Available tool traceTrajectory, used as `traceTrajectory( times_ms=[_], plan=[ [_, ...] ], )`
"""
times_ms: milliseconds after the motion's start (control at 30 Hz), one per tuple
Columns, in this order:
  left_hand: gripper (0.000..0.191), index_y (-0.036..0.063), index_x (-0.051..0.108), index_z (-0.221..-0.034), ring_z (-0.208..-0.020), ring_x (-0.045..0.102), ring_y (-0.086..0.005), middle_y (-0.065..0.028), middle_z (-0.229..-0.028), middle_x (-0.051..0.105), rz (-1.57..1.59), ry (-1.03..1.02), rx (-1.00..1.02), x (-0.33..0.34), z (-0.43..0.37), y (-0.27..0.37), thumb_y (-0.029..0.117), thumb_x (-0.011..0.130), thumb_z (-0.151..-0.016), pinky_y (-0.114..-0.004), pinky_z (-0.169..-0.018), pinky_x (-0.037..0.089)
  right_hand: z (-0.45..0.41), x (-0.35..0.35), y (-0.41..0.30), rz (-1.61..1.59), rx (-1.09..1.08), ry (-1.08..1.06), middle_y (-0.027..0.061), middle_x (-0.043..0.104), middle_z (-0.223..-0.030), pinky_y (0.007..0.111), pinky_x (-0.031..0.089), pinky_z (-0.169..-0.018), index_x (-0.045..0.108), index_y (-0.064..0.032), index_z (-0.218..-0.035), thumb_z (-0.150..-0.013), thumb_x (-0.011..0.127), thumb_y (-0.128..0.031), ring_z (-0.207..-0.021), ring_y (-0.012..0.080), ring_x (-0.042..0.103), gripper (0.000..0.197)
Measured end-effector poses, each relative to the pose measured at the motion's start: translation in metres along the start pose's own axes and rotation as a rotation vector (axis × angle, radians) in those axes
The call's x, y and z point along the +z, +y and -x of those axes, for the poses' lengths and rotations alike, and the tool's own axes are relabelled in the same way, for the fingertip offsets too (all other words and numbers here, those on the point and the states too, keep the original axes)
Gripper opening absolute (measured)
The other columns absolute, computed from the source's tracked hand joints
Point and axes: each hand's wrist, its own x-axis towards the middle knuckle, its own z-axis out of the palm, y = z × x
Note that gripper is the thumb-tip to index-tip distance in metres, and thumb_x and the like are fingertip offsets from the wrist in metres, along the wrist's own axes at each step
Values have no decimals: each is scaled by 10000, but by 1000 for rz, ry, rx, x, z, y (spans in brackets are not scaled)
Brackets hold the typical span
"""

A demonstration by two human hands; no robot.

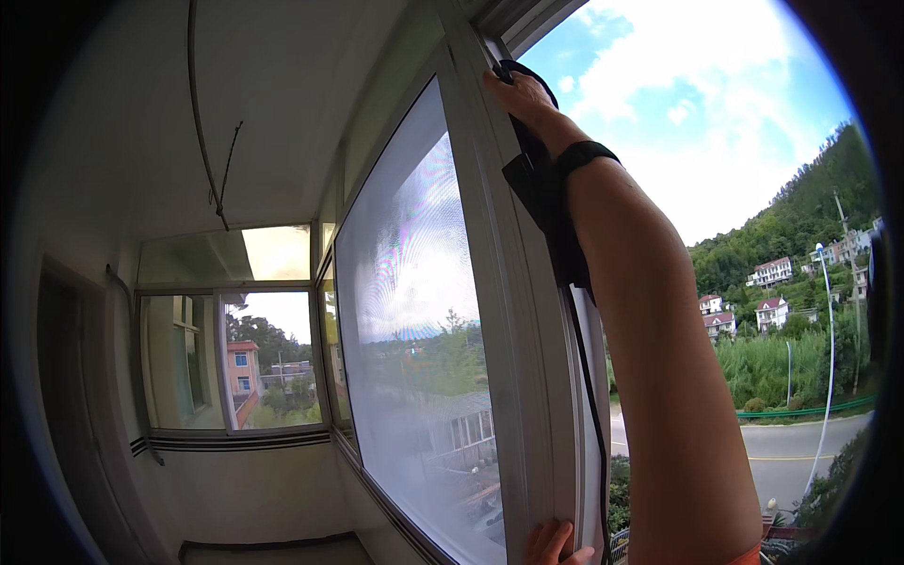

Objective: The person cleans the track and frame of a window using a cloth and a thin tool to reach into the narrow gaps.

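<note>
My right hand is raised high at the outer side of an aluminium window frame. Its fingers are closed around the top of a black device, whose exact kind I cannot tell. A rounded black part shows behind the hand, and a flat part hangs below it beside my forearm. From the device a black cord runs down along the frame. Low in the view, my left hand grips the edge of the same frame; only its fingers and thumb show. My right wrist wears a black band.
Left of the frame is a window pane with mesh. The opening on the right looks down on a road and a lamp post. A sliding window closes the far wall; a pipe hangs from the ceiling.
</note>
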Motion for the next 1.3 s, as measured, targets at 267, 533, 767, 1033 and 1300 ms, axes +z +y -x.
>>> traceTrajectory(
  times_ms=[267,533,767,1033,1300],
  plan=[
    [288,110,639,-1076,-1296,330,-544,-303,-1410,349,43,25,39,-6,-7,-4,143,605,-792,-642,-1068,249,101,-26,9,3,-58,-174,114,597,-653,401,471,-657,613,-1,-827,-913,464,-518,-673,233,609,545],
    [281,149,646,-1053,-1261,370,-554,-322,-1371,391,46,12,-6,-7,-10,3,141,605,-775,-655,-1051,266,167,-36,14,58,-168,-177,75,532,-653,376,408,-613,568,-27,-823,-922,464,-584,-655,180,523,576],
    [228,147,655,-1038,-1241,410,-531,-281,-1335,453,165,69,-139,2,-4,6,194,602,-821,-648,-1043,288,8,-5,6,156,-109,-85,134,659,-930,374,456,-862,663,-25,-1032,-838,508,-630,-945,250,617,653],
    [220,146,664,-1006,-1205,451,-504,-273,-1310,474,81,279,-151,22,1,14,220,622,-804,-642,-1035,310,-28,-5,6,217,-128,-78,144,670,-1013,378,465,-877,662,-44,-1105,-827,525,-638,-1005,246,616,670],
    [292,142,659,-1036,-1249,385,-534,-298,-1360,409,132,49,-163,13,5,-3,168,628,-747,-656,-1047,274,145,-50,14,157,-191,-252,205,609,-723,472,458,-715,597,26,-804,-911,508,-511,-767,332,626,555]
  ],
)
